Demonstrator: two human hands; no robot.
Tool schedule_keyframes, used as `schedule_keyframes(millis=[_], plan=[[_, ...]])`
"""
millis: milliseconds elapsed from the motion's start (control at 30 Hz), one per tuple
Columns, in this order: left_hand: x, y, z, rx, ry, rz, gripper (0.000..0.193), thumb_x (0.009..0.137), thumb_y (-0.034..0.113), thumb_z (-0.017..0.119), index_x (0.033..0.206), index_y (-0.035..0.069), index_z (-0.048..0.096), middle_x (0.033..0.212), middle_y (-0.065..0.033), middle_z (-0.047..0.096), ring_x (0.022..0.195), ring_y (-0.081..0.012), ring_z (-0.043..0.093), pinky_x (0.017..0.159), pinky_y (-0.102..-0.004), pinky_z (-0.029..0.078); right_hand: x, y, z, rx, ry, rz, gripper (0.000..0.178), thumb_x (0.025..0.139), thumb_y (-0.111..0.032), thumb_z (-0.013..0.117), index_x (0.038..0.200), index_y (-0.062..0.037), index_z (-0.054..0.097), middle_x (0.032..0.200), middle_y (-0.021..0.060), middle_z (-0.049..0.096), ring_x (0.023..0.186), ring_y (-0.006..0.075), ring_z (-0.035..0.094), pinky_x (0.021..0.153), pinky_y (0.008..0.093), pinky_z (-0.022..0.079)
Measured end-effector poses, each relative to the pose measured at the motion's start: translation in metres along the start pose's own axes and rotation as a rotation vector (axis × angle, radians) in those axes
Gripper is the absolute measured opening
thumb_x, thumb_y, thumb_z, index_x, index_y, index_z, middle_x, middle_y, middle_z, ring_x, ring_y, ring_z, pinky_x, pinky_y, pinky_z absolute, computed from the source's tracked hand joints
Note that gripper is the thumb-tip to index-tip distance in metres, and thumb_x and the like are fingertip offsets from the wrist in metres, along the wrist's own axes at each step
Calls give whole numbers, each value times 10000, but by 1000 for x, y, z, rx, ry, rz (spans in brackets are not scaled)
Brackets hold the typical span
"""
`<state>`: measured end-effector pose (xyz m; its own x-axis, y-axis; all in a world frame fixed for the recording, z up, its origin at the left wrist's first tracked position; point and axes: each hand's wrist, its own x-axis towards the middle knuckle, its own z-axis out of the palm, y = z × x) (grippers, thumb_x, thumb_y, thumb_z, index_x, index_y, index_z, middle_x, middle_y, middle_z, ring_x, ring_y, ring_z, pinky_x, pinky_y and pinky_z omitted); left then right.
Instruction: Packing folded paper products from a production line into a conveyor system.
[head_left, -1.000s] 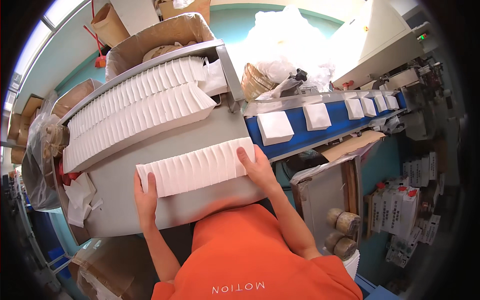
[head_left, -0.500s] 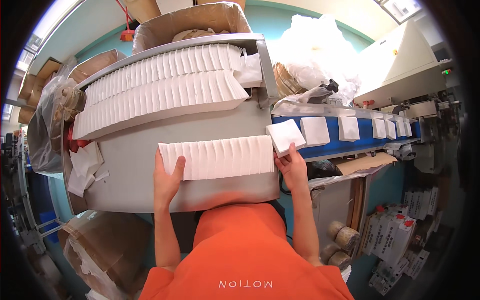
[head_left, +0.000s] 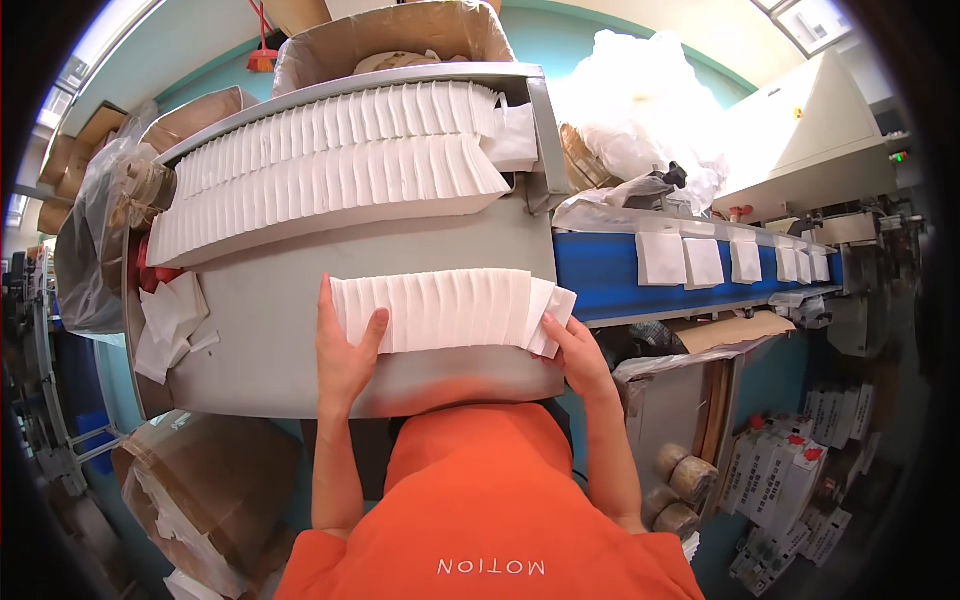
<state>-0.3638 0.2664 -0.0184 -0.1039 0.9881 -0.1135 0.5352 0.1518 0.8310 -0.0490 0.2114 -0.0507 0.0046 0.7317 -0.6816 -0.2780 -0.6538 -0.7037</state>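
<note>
A row of white folded napkins [head_left: 435, 312] stands packed on edge on the grey metal table [head_left: 260, 340] in front of me. My left hand [head_left: 348, 345] is closed against the row's left end, its thumb on the near side. At the right end, my right hand [head_left: 575, 350] grips a white napkin stack [head_left: 552, 318], which leans against the row. Farther back on the table lie two long rows of the same napkins [head_left: 320, 190]. To the right, a blue conveyor belt [head_left: 600, 260] carries several separate white napkin stacks [head_left: 660, 260].
Loose white napkins [head_left: 170, 320] lie at the table's left edge. A lined carton [head_left: 300, 62] stands behind the table, a torn carton [head_left: 210, 470] below left. White plastic bags [head_left: 640, 110] are piled behind the belt. Metal rims border the table's back and right sides.
My right hand has brought the napkin stack from the belt's near end leftward to the row's right end. The other stacks on the belt have shifted slightly, leaving bare blue belt near the table.
</note>
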Motion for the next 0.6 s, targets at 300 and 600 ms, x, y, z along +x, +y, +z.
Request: schedule_keyframes(millis=[300, 600], plan=[[-4, 15, 3, 157, 56, 89, 924, 839, 353, 754, 1496, -16, 219, 1370, -256, 426, 1262, -395, 439, 1042, -439, 388, 9, 4, -2, 285, -32, 50, 411, 951, -335, 619, 1248, -58, 559, 1077, 25, 644, 895, 134, 618, 776, 323, 506], [-4, 18, 16, 202, 6, 112, 1008, 805, 418, 770, 1504, -22, 192, 1390, -255, 407, 1266, -404, 432, 1043, -458, 376, 10, -20, 51, -577, 307, -505, 469, 983, -437, 547, 1112, 13, 581, 1038, 163, 632, 959, 272, 598, 870, 374, 459]])
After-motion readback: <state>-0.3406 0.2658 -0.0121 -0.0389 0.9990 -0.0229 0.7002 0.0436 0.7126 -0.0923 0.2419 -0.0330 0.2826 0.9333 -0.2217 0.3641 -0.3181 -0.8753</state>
